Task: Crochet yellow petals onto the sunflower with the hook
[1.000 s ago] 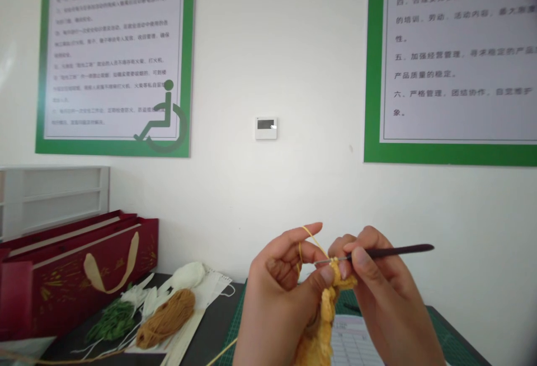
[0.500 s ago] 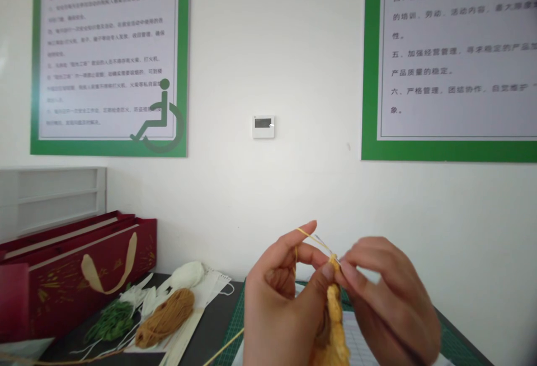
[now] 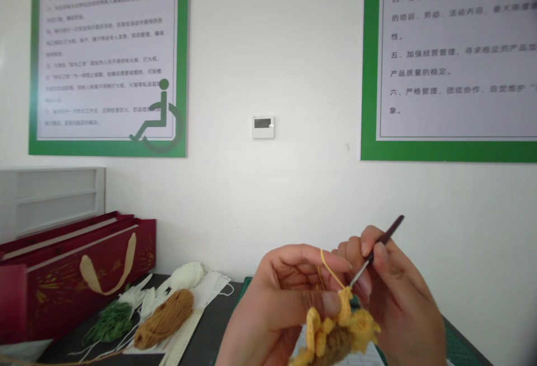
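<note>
My left hand (image 3: 289, 293) pinches a yellow crocheted piece (image 3: 346, 307) between thumb and fingers. Its ruffled yellow edge surrounds a brown middle (image 3: 339, 343), which hangs below the fingers. A strand of yellow yarn (image 3: 329, 265) runs over my left index finger down to the work. My right hand (image 3: 398, 293) grips a crochet hook (image 3: 388, 233) with a dark handle and a metal shaft. The hook's tip meets the top of the yellow stitches, and its handle slants up to the right.
On the dark table at left lie a brown yarn skein (image 3: 164, 319), green yarn (image 3: 109, 322) and white yarn (image 3: 188, 275) on papers. Behind them stand red gift bags (image 3: 54, 299) and a white rack (image 3: 54, 192). A green cutting mat (image 3: 459, 346) lies under my hands.
The crocheted piece has turned, so its ruffles and brown middle now show. My right hand has tilted, bringing the hook's dark handle into sight. My left index finger has lowered.
</note>
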Available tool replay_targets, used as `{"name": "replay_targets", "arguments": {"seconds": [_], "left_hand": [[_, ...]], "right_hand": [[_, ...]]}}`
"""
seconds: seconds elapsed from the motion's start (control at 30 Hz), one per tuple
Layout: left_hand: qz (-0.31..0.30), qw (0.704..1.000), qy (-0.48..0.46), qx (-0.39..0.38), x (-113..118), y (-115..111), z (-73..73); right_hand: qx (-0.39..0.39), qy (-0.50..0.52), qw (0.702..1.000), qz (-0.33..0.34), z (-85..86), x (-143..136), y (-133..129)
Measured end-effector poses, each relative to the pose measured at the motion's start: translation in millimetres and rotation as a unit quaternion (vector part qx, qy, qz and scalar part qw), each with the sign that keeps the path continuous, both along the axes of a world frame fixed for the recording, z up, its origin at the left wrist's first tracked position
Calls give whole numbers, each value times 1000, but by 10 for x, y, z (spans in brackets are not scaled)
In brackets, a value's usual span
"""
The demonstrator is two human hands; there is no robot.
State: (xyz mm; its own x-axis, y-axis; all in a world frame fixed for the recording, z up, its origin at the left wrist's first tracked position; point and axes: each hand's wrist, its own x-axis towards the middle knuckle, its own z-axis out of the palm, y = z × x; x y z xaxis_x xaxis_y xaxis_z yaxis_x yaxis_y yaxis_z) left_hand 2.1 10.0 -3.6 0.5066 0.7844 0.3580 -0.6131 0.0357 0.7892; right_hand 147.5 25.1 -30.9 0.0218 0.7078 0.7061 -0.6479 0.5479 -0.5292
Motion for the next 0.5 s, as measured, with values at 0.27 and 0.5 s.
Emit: {"name": "replay_targets", "arguments": {"seconds": [0.27, 0.5], "left_hand": [[235, 960, 84, 123, 34, -34, -10], [282, 945, 65, 151, 29, 45, -83]], "right_hand": [[-81, -36, 996, 13, -5, -59, 81], [97, -131, 975, -149, -55, 29, 146]]}}
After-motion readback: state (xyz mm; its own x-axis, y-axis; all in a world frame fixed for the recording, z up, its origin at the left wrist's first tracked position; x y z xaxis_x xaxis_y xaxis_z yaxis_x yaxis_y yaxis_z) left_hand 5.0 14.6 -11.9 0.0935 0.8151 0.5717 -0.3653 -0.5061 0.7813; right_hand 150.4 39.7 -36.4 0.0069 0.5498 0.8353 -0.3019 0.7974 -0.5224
